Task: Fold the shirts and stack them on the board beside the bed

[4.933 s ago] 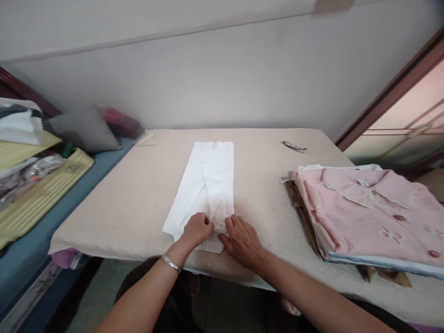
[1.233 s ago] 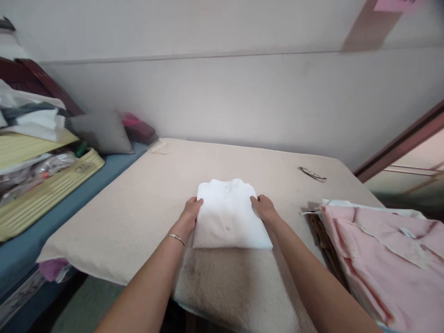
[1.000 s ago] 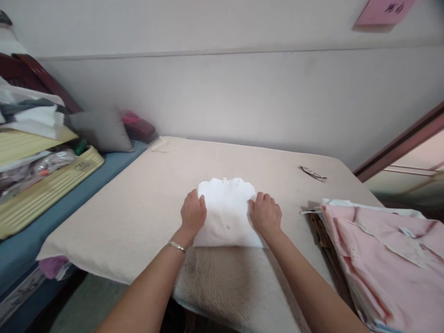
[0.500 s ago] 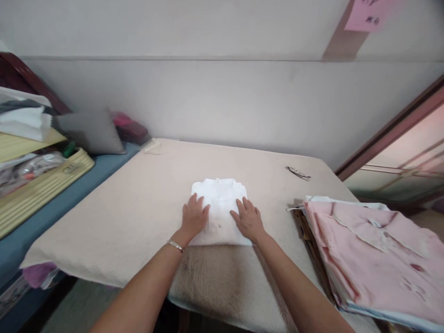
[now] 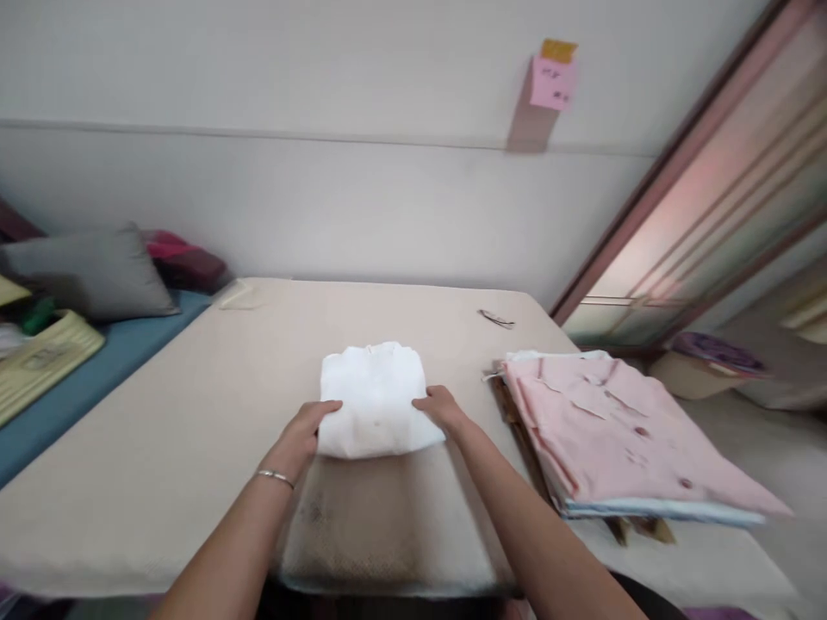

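A small white garment folded into a neat square (image 5: pixel 376 401) lies near the middle of the beige textured pad covering the table (image 5: pixel 194 448), a little toward the person's edge. The left hand (image 5: pixel 302 436), with a thin silver bracelet (image 5: pixel 274 475) on its wrist, grips the packet's near left corner, thumb laid on top and fingers curled at the edge. The right hand (image 5: pixel 439 407) holds the right side the same way, thumb over the cloth, the other fingers tucked along or beneath it; I cannot tell how far under they go. To the right, apart from the white packet, sits a stack of folded clothes topped by a pink buttoned shirt (image 5: pixel 600 422). Small dark snips (image 5: pixel 496 319) lie beyond, near the far edge. A grey cushion (image 5: pixel 90 271) rests on the blue surface at left.
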A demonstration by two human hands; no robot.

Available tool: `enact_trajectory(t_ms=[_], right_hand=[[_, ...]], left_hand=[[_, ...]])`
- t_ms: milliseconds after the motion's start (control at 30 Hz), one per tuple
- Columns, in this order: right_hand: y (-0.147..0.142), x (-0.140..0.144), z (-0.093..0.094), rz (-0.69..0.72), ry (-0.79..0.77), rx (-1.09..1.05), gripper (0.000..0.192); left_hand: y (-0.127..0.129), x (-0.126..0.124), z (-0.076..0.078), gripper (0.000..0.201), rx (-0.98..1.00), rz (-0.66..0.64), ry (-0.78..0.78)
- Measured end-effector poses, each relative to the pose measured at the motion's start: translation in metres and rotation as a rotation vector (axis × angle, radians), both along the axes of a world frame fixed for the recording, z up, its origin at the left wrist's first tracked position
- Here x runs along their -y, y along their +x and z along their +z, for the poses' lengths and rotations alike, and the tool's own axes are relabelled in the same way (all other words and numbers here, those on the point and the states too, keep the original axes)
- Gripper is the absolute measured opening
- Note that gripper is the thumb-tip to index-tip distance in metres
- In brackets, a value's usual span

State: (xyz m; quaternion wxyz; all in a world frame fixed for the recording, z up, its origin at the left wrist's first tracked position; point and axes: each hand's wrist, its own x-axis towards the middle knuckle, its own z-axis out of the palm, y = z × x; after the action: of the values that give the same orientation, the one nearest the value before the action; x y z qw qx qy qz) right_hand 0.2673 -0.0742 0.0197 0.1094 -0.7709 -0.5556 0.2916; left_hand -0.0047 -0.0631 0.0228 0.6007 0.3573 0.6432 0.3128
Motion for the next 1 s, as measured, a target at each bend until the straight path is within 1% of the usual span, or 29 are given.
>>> enact_trajectory(t_ms=[67, 133, 167, 233, 300, 367, 433, 533, 600, 633, 667, 700, 733, 800, 833, 900, 933, 967, 1000], right_hand=[[0.004, 0.015, 0.010, 0.023, 0.035, 0.024, 0.016], [0.010, 0.036, 0.023, 0.032, 0.070, 0.062, 0.020], [0.014, 0.048, 0.032, 0.030, 0.087, 0.082, 0.022], [0.027, 0.075, 0.051, 0.027, 0.128, 0.116, 0.026], [0.047, 0.103, 0.074, 0.053, 0.185, 0.170, 0.026], [0.076, 0.131, 0.098, 0.083, 0.263, 0.242, 0.024], [0.114, 0.153, 0.123, 0.068, 0.326, 0.323, 0.022], [0.183, 0.175, 0.155, -0.053, 0.356, 0.419, 0.021], [0.233, 0.183, 0.168, -0.155, 0.363, 0.460, 0.023], [0.256, 0.186, 0.171, -0.206, 0.360, 0.470, 0.023], [0.278, 0.188, 0.172, -0.257, 0.352, 0.477, 0.024], [0.297, 0.190, 0.170, -0.301, 0.340, 0.480, 0.026], [0.314, 0.191, 0.165, -0.338, 0.323, 0.478, 0.027], [0.337, 0.195, 0.149, -0.388, 0.284, 0.464, 0.028], [0.345, 0.196, 0.138, -0.405, 0.261, 0.452, 0.028], [0.353, 0.198, 0.115, -0.429, 0.214, 0.423, 0.028], [0.356, 0.199, 0.105, -0.437, 0.195, 0.409, 0.029], [0.357, 0.199, 0.096, -0.444, 0.181, 0.397, 0.029], [0.358, 0.199, 0.090, -0.449, 0.174, 0.388, 0.030]], left_hand=[[0.000, 0.005, 0.012, 0.023, 0.145, -0.056, -0.062], [0.004, 0.011, 0.022, 0.031, 0.286, -0.079, -0.110], [0.009, 0.016, 0.026, 0.036, 0.316, -0.088, -0.088], [0.024, 0.029, 0.035, 0.044, 0.324, -0.099, 0.014], [0.047, 0.048, 0.045, 0.050, 0.332, -0.114, 0.123], [0.079, 0.069, 0.060, 0.055, 0.369, -0.142, 0.192], [0.119, 0.087, 0.079, 0.062, 0.420, -0.193, 0.244], [0.192, 0.098, 0.113, 0.069, 0.518, -0.294, 0.342], [0.244, 0.097, 0.131, 0.072, 0.592, -0.367, 0.414], [0.270, 0.096, 0.136, 0.072, 0.625, -0.398, 0.447], [0.294, 0.094, 0.137, 0.072, 0.650, -0.421, 0.477], [0.316, 0.094, 0.134, 0.071, 0.657, -0.433, 0.500], [0.336, 0.093, 0.128, 0.068, 0.638, -0.432, 0.514], [0.368, 0.095, 0.106, 0.061, 0.510, -0.405, 0.505], [0.379, 0.096, 0.093, 0.056, 0.427, -0.391, 0.485], [0.393, 0.098, 0.069, 0.050, 0.291, -0.375, 0.442], [0.396, 0.099, 0.060, 0.048, 0.253, -0.374, 0.429], [0.397, 0.100, 0.055, 0.047, 0.235, -0.374, 0.425], [0.397, 0.100, 0.052, 0.047, 0.229, -0.376, 0.432]])
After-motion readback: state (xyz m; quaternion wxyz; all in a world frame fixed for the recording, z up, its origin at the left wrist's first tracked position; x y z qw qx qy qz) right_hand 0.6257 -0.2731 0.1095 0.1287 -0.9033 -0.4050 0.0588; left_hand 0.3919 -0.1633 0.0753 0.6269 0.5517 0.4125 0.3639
